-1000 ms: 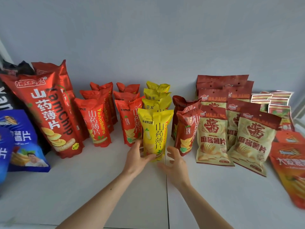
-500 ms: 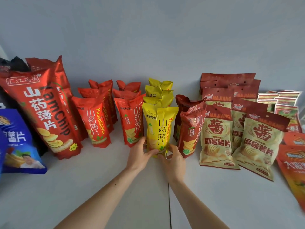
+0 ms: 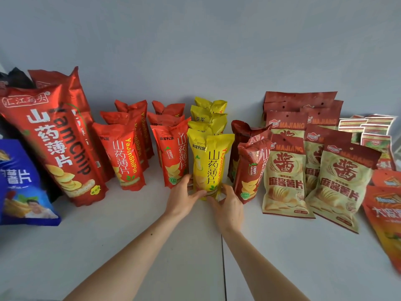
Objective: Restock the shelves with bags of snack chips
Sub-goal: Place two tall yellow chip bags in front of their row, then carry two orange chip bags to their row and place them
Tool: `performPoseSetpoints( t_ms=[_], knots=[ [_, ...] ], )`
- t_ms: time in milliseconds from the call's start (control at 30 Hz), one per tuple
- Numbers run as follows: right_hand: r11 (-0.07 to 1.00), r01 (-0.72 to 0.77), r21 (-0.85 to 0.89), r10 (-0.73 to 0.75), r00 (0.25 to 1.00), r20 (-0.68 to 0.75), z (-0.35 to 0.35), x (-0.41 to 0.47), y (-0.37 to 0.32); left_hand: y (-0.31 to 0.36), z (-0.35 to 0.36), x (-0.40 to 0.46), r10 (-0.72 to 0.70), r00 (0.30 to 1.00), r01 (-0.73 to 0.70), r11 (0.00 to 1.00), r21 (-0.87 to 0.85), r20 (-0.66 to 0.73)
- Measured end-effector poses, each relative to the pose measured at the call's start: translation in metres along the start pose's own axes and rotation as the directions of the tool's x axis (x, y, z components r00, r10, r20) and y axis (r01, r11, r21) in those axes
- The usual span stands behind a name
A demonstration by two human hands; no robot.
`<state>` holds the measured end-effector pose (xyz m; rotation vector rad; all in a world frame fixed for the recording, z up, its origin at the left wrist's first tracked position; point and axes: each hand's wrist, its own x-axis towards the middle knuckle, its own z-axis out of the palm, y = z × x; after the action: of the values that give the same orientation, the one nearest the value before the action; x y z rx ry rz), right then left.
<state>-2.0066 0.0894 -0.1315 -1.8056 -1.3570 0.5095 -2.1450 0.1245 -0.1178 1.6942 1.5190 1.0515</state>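
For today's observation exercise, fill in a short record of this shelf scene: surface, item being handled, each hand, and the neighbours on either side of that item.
surface: white shelf
item handled: front yellow bag, upright, heading a row of yellow bags
left hand: grips the bag's lower left edge
right hand: holds the bag's lower right corner
left neighbour: red bag
right neighbour: dark red bag
far right: beige Majiang bags

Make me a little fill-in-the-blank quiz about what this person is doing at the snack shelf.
1. Both hands hold the bottom of a ____ chip bag.
2. The left hand and right hand grip it from ____ sides.
3. The beige bags right of it read ____ in Latin letters.
4. The blue bag lies at the far ____.

Missing: yellow; opposite; MAJIANG; left
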Motion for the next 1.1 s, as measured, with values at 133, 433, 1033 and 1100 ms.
performPoseSetpoints(
  t_ms=[133,433,1033,1100],
  knots=[
    [1.000,-0.001,0.013,0.001,1.000,0.019,-0.004,-0.001,0.001,0.002,-0.001,-0.004,0.006,1.000,-0.006,1.000,-0.008,0.001],
    [0.998,-0.011,0.064,0.005,0.997,0.080,-0.021,-0.015,0.011,0.007,-0.004,-0.022,-0.014,1.000,0.016,0.996,0.083,-0.020],
    [0.989,0.004,-0.145,-0.025,0.990,-0.140,-0.175,-0.053,0.094,0.105,0.095,-0.097,0.283,0.950,-0.313,0.878,0.361,0.135],
    [0.987,-0.013,-0.162,-0.016,0.984,-0.177,-0.201,-0.049,0.105,0.123,0.115,-0.098,0.292,0.941,-0.334,0.876,0.348,0.168]
  ],
)
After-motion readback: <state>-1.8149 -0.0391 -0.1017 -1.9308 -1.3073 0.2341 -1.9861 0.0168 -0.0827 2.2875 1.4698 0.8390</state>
